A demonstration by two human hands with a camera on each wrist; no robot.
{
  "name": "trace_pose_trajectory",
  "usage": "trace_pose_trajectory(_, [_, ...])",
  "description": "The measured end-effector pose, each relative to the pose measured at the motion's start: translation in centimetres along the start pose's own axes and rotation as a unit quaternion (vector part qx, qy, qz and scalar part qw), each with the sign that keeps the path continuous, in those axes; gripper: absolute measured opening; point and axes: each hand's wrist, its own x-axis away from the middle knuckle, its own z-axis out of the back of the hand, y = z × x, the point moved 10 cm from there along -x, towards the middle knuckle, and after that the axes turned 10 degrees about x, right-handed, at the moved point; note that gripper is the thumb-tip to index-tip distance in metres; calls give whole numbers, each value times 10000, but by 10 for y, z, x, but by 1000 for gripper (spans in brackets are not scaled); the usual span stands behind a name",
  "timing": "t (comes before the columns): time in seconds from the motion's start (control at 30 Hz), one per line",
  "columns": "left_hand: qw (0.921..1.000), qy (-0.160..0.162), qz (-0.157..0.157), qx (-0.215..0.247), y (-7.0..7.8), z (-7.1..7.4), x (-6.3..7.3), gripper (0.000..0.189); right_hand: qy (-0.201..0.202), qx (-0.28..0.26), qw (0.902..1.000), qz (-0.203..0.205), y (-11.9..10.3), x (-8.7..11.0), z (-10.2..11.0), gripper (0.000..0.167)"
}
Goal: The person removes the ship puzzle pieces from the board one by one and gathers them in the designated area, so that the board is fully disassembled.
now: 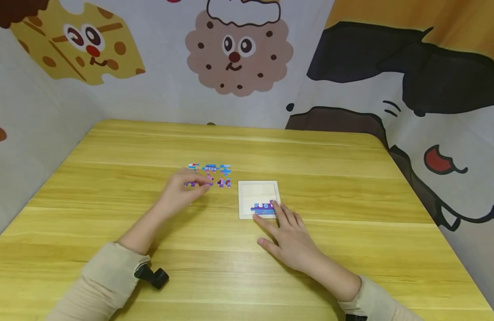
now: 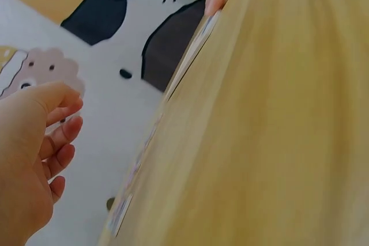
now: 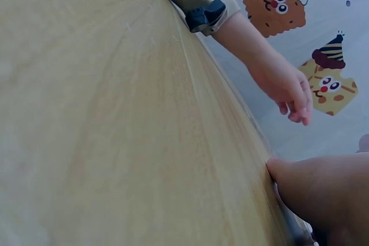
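A white square puzzle tray [image 1: 247,196] lies on the wooden table, with joined purple and blue jigsaw pieces [image 1: 264,209] in its lower right part. My right hand [image 1: 292,243] rests at the tray's near right corner, fingers spread, fingertips on the joined pieces and the tray's edge. Left of the tray, loose jigsaw pieces [image 1: 225,169] lie in two rough rows. Over the nearer row is my left hand [image 1: 180,191], its fingers loosely bent. In the left wrist view that hand [image 2: 34,148] is raised above the tabletop, and nothing shows between its fingers.
The wooden table [image 1: 331,178] reaches back to a wall covering [image 1: 158,102] printed with cartoon food and animal figures. A black strap device [image 1: 152,275] sits on the left sleeve cuff.
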Motion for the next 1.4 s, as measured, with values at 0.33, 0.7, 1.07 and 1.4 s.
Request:
trace_pose_trajectory(0.33, [9988,-468,-138,83,-6,-34,-3,12,0,108,9999,46,-2,-1,1,55])
trace_pose_trajectory(0.7, [9938,-1100,-90,-122,-5,-79,-14,17,-69,147,9999,15,0,-1,-1,56])
trace_pose_trajectory(1.07, [9864,-1624,46,-237,-7,-118,-28,23,-21,221,9997,70,-2,0,1,55])
trace_pose_trajectory(1.4, [9749,-2169,312,-388,-20,-146,-36,22,32,148,9998,126,-3,0,2,55])
